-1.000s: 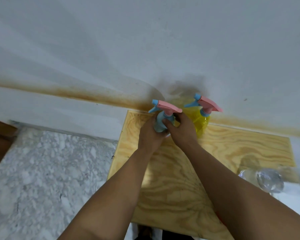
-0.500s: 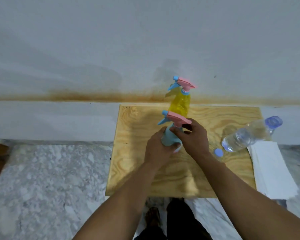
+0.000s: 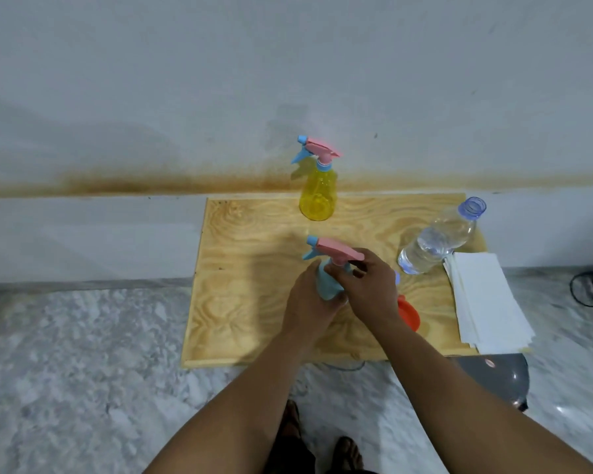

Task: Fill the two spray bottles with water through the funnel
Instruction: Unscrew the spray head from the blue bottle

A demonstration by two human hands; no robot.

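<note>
A light-blue spray bottle (image 3: pixel 327 285) with a pink and blue trigger head (image 3: pixel 336 252) stands on the wooden board (image 3: pixel 250 292). My left hand (image 3: pixel 308 302) grips its body. My right hand (image 3: pixel 367 285) pinches the neck just under the trigger head. A yellow spray bottle (image 3: pixel 318 193) with the same kind of head stands at the board's back edge. A clear water bottle (image 3: pixel 437 239), cap off, stands at the right. An orange funnel (image 3: pixel 408 313) lies behind my right wrist, mostly hidden. A small blue cap (image 3: pixel 397 277) peeks out by my right hand.
A stack of white paper (image 3: pixel 486 302) lies over the board's right edge. A dark grey round object (image 3: pixel 493 378) sits on the marble floor (image 3: pixel 83 371) below it. A black cable (image 3: pixel 591 289) lies far right. The wall (image 3: pixel 288 80) rises behind the board.
The view has tilted down and pulled back, bringing the water bottle, paper and funnel into sight. Both hands stay on the blue spray bottle, which stands nearer me than the yellow one.
</note>
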